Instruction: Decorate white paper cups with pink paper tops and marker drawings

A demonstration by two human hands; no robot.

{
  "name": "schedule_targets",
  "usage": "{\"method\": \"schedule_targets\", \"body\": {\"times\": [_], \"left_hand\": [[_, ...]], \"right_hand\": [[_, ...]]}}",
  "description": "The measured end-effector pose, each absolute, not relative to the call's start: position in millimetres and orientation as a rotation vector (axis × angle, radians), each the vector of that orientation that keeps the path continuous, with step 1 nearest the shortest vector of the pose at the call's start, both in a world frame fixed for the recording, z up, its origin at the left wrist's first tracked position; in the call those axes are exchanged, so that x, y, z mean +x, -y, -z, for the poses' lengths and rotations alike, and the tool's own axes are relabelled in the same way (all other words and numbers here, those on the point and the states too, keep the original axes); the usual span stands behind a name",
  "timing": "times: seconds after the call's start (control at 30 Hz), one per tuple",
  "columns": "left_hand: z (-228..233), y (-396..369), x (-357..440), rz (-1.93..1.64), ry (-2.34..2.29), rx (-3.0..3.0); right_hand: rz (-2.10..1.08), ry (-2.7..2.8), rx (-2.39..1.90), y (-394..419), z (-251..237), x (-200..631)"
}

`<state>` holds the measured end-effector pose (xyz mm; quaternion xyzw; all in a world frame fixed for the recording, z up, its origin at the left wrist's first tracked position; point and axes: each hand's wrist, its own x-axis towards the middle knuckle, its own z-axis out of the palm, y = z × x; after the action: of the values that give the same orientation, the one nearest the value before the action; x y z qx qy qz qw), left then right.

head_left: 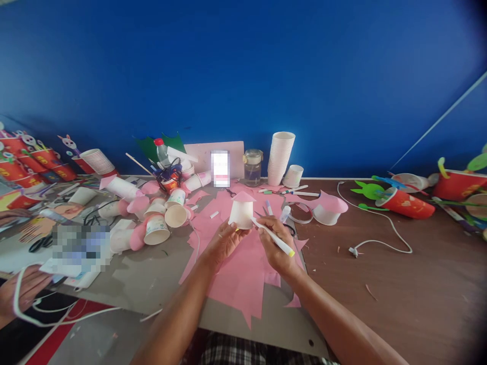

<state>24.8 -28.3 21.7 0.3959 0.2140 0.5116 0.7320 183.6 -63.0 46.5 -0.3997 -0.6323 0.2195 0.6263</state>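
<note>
Head view. The left hand [225,240] grasps an inverted white paper cup [241,217], capped by a pink paper cone [244,197], above pink sheets [238,284] on the grey surface [139,281]; the right hand [277,248] grips a white marker [277,240], its tip at the cup's right side. Behind stand a lidded jar [252,166] and a cup stack [280,159].
</note>
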Motion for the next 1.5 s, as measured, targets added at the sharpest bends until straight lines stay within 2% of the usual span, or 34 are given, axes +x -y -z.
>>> {"method": "schedule_targets", "body": {"times": [1.5], "left_hand": [[-22.4, 26.5, 24.9, -1.154, -0.494, 0.82]], "right_hand": [[-0.525, 1.466, -0.878, 63.2, -46.4, 181.4]]}}
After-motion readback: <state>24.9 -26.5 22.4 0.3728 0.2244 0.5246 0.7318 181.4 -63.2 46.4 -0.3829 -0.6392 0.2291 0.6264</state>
